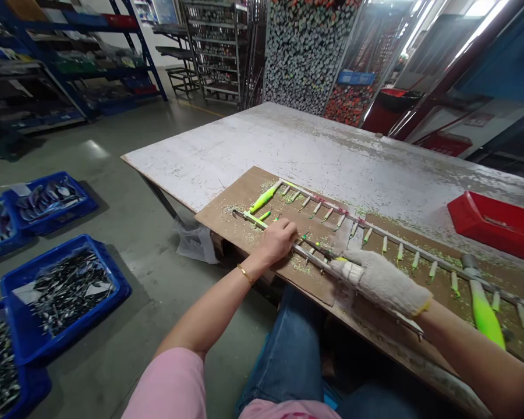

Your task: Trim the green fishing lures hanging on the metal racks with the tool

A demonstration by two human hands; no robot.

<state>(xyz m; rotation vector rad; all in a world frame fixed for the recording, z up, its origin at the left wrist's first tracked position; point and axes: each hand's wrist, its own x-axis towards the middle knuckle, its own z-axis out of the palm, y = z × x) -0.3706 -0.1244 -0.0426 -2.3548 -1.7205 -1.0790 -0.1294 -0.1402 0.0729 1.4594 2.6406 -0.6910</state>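
Observation:
My bare left hand [279,240] is closed, its fingertips at a narrow metal bar [308,254] along the table's near edge. What its fingers pinch is hidden. My right hand [375,279], in a white knitted glove, is wrapped round a slim dark tool [323,249] whose tip points toward my left hand. Small yellow-green pieces sit on the bar near its far end. Behind it lies a longer bar [378,231] with a row of small pale-and-green fishing lure bodies [367,235] hanging from it. Larger yellow-green lure-shaped pieces [264,198] rest at its ends.
Brown cardboard [231,195] with yellow-green shavings covers part of the white table [227,151]. A red tray [498,224] stands at right. Blue crates [122,291] of small dark parts and fish-shaped pieces sit on the floor at left. Shelves [96,75] and racks stand behind.

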